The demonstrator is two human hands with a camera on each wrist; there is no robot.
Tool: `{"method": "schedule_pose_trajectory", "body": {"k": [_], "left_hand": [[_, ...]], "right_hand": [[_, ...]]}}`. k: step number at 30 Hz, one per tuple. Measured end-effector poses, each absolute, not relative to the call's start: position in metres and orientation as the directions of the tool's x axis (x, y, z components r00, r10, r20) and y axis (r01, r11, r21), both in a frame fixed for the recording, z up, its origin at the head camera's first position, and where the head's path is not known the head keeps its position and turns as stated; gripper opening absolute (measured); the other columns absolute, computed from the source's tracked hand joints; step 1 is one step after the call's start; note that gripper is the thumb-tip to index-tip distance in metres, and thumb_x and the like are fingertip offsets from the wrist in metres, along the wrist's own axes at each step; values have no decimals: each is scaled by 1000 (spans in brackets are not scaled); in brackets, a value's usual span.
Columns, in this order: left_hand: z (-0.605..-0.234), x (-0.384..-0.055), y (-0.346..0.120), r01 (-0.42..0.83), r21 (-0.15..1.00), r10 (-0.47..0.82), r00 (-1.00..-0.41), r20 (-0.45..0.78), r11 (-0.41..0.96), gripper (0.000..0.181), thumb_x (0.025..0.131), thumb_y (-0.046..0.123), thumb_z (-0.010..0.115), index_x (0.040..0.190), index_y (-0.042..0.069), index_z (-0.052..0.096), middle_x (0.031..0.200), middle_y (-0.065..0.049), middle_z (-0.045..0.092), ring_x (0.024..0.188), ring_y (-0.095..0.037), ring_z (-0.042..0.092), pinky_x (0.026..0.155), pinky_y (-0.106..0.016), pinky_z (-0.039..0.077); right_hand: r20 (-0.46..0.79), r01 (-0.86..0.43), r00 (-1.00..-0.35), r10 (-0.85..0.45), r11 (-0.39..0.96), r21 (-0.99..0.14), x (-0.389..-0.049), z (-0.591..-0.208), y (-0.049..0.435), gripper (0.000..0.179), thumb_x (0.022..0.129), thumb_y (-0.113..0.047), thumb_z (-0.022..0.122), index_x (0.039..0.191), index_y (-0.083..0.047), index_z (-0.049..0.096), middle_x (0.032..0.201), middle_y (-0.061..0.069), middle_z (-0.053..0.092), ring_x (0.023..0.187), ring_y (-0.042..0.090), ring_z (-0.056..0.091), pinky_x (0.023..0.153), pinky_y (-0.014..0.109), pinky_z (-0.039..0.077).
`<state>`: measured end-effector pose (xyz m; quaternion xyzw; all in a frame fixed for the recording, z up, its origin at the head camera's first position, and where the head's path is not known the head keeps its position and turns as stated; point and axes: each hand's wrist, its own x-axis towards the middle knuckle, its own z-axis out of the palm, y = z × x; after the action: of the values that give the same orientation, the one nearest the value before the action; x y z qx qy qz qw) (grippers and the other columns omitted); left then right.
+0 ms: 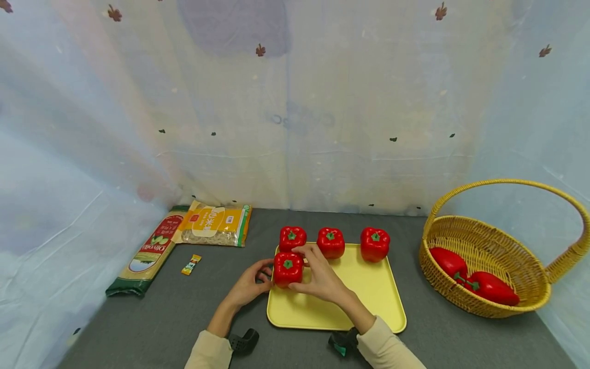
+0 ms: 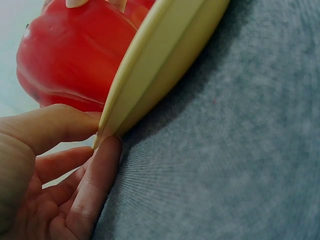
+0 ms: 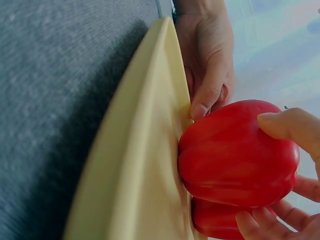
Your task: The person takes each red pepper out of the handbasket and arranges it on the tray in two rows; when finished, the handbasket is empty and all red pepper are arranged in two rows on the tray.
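Note:
A red bell pepper (image 1: pixel 286 277) with a green stem sits at the left side of the yellow tray (image 1: pixel 364 297). My right hand (image 1: pixel 322 279) grips this pepper, its thumb on the near side and its fingers on the far side. At the tray's left edge my left hand (image 1: pixel 249 285) pinches the rim between thumb and fingers, as the left wrist view shows. Just behind the gripped pepper is another bell pepper (image 1: pixel 292 238). Two more, a middle bell pepper (image 1: pixel 330 243) and a right bell pepper (image 1: pixel 375 245), line the tray's far edge.
At the right, a wicker basket (image 1: pixel 442 287) with a tall handle holds two long red peppers (image 1: pixel 494 288). To the left lie a long green-and-red packet (image 1: pixel 152 251), a yellow grain bag (image 1: pixel 212 224) and a small wrapped sachet (image 1: pixel 191 264). A curtain hangs behind the table.

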<state>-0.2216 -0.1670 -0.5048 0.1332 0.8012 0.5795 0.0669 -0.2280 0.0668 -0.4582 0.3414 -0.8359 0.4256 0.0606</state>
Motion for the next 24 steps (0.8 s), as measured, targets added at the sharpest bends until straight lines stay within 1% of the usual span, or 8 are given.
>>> {"method": "schedule_pose_trajectory", "body": {"k": [7, 10, 13, 16, 20, 22, 24], "left_hand": [[-506, -222, -167, 146, 945, 296, -954, 56, 292, 55, 81, 2, 63, 133, 0, 45, 101, -12, 53, 79, -19, 54, 64, -26, 49], [-506, -223, -167, 140, 946, 292, -955, 51, 292, 55, 81, 1, 63, 133, 1, 45, 101, -11, 53, 80, -19, 54, 65, -26, 49], [-507, -223, -167, 154, 944, 296, -953, 64, 292, 55, 81, 0, 63, 133, 0, 45, 100, -12, 53, 79, -18, 54, 65, -26, 48], [-507, -223, -168, 165, 943, 297, -952, 75, 289, 55, 80, 0, 64, 132, -1, 45, 100, -12, 54, 78, -16, 54, 65, -26, 48], [-508, -224, -168, 167, 944, 296, -952, 79, 285, 55, 80, 0, 65, 131, -2, 46, 100, -13, 54, 78, -15, 54, 64, -26, 48], [-508, -224, -168, 160, 944, 295, -953, 71, 289, 55, 80, 0, 65, 132, -1, 46, 100, -13, 54, 78, -16, 54, 64, -26, 48], [-508, -223, -168, 151, 945, 294, -954, 62, 291, 55, 80, 0, 65, 132, 0, 46, 100, -13, 53, 78, -17, 54, 63, -26, 49]], "right_hand": [[379, -609, -769, -515, 406, -682, -227, -455, 69, 76, 70, -26, 83, 133, -10, 43, 127, 5, 41, 118, 18, 44, 90, 40, 47], [388, -613, -765, -514, 395, -685, -227, -451, 71, 77, 71, -30, 82, 134, -11, 43, 126, 6, 41, 116, 23, 45, 89, 43, 46], [395, -617, -758, -519, 376, -691, -226, -444, 75, 77, 72, -33, 81, 134, -11, 42, 124, 9, 43, 112, 29, 47, 89, 47, 45], [392, -614, -755, -526, 357, -704, -225, -436, 81, 76, 73, -34, 80, 134, -10, 42, 121, 11, 45, 110, 31, 48, 89, 48, 44], [375, -597, -759, -532, 341, -726, -222, -424, 89, 74, 73, -33, 80, 133, -9, 43, 120, 9, 49, 108, 24, 51, 89, 47, 45], [366, -587, -764, -531, 337, -736, -221, -419, 93, 73, 73, -33, 80, 132, -9, 44, 118, 5, 51, 105, 19, 53, 89, 46, 46], [362, -576, -771, -524, 333, -746, -219, -413, 98, 71, 73, -33, 80, 132, -13, 46, 117, 0, 53, 103, 17, 55, 89, 44, 46]]}}
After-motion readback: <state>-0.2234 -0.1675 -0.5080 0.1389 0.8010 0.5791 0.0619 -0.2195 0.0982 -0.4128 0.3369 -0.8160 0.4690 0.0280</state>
